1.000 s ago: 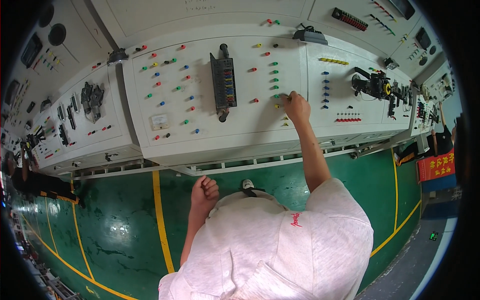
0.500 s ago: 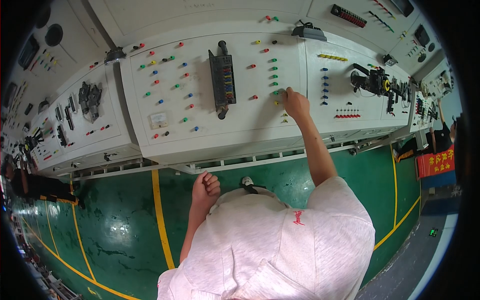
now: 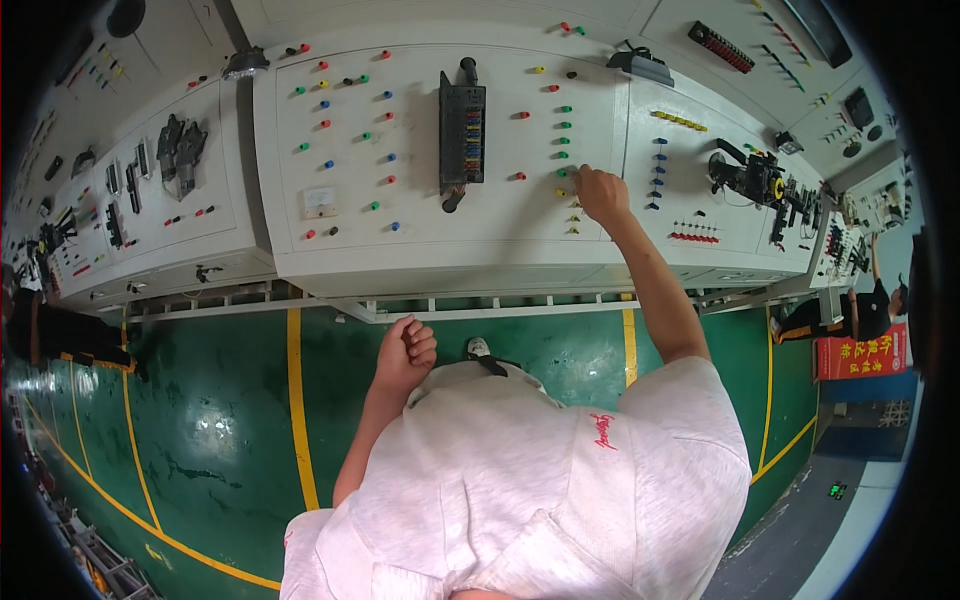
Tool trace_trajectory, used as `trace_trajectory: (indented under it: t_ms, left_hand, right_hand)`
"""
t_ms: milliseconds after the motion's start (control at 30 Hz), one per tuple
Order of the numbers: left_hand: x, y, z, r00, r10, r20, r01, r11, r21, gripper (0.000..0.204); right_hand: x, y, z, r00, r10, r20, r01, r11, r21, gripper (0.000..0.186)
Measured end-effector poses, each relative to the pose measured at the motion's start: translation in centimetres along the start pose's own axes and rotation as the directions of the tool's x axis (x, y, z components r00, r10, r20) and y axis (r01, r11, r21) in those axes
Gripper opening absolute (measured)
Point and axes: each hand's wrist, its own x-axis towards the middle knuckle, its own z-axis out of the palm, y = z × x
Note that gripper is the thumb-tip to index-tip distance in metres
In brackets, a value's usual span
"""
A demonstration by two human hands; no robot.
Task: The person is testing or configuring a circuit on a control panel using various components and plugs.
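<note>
My right hand (image 3: 604, 196) reaches up to the white sloping panel (image 3: 420, 232), with fingers closed in a pinch beside the right column of small sockets. A green socket (image 3: 562, 173) and a yellow socket (image 3: 561, 193) sit just left of its fingertips. Whatever those fingers hold, if anything, is hidden. Below the panel's front edge, my left hand (image 3: 407, 352) is curled into a loose fist near my body, touching no part of the panel; nothing shows in it. Left of my right hand, a black fuse box (image 3: 464, 135) with coloured fuses stands upright on the panel.
Red, green and blue sockets dot the panel's left half, above a small pale plate (image 3: 320, 202). To the right, another panel carries a black mechanical assembly (image 3: 748, 176). A white rail (image 3: 470, 306) runs below. One person (image 3: 880, 308) stands far right, another (image 3: 60, 330) far left.
The whole view has shifted slightly, so the panel appears higher and farther right. My right hand stays beside the same sockets, and my left hand stays curled.
</note>
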Motion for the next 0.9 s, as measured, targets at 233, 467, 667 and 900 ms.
trace_trajectory:
  t_ms: [233, 467, 667, 900]
  left_hand:
    - [0.8, 0.2, -1.3, 0.999, 0.04, -0.015, -0.04, 0.999, -0.016, 0.023]
    - [0.2, 0.3, 0.2, 0.992, 0.123, 0.019, -0.123, 0.992, 0.014, 0.044]
    - [-0.9, -0.1, -0.3, 0.959, 0.163, 0.232, -0.229, 0.926, 0.3, 0.042]
    - [0.0, -0.9, -0.4, 0.949, 0.151, 0.276, -0.26, 0.869, 0.421, 0.04]
  right_hand:
    - [0.3, -0.4, 1.0, 0.965, 0.262, 0.008, -0.261, 0.959, 0.106, 0.04]
    - [-11.4, -15.5, -1.0, 0.996, 0.088, -0.03, -0.034, 0.644, 0.764, 0.016]
    - [-17.8, -23.7, -0.6, 0.935, -0.356, 0.009, 0.21, 0.572, 0.793, 0.018]
    - [-18.3, -23.1, 0.7, 0.913, -0.406, -0.051, 0.32, 0.633, 0.705, 0.019]
